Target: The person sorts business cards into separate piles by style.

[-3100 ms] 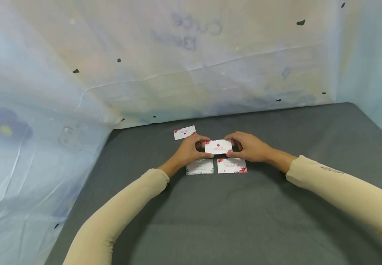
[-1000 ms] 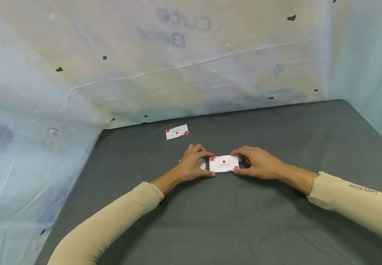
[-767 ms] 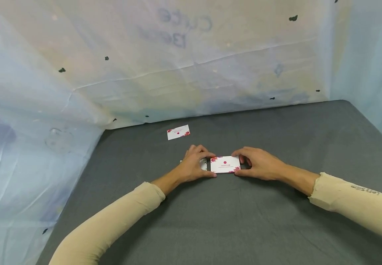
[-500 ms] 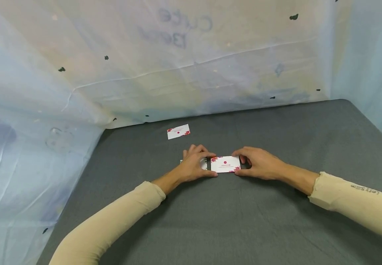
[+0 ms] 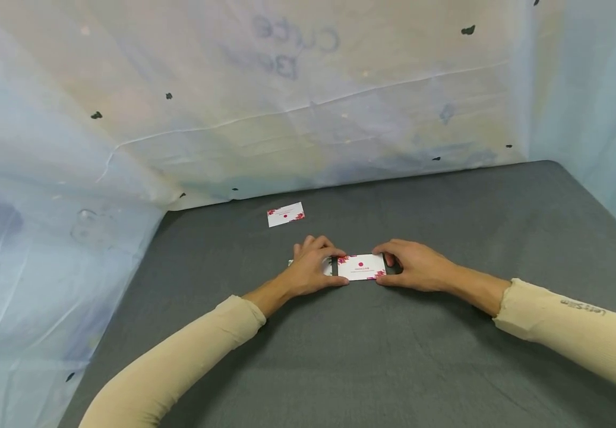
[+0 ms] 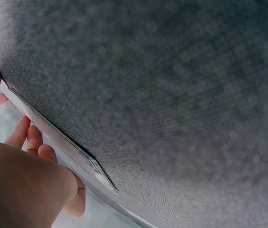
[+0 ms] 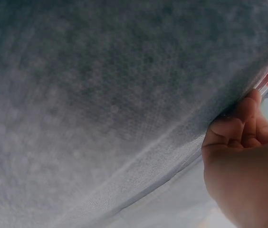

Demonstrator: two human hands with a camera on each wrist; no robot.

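Pinching the short ends of the card stack [image 5: 362, 267] lying mid-mat [image 5: 393, 356], left hand [image 5: 313, 270] and right hand [image 5: 411, 266] should press inward evenly to square its edges, leaving the 1 stray card [image 5: 285, 214] beyond untouched.

Both hands, the left hand [image 5: 310, 270] and right hand [image 5: 411, 266], are crowding the card [image 5: 362, 267] from either side. Another card [image 5: 286, 214] is lying far left. The sheet wall [image 5: 286, 119] is closing off the far and left sides; the near mat [image 5: 393, 356] is lying open.
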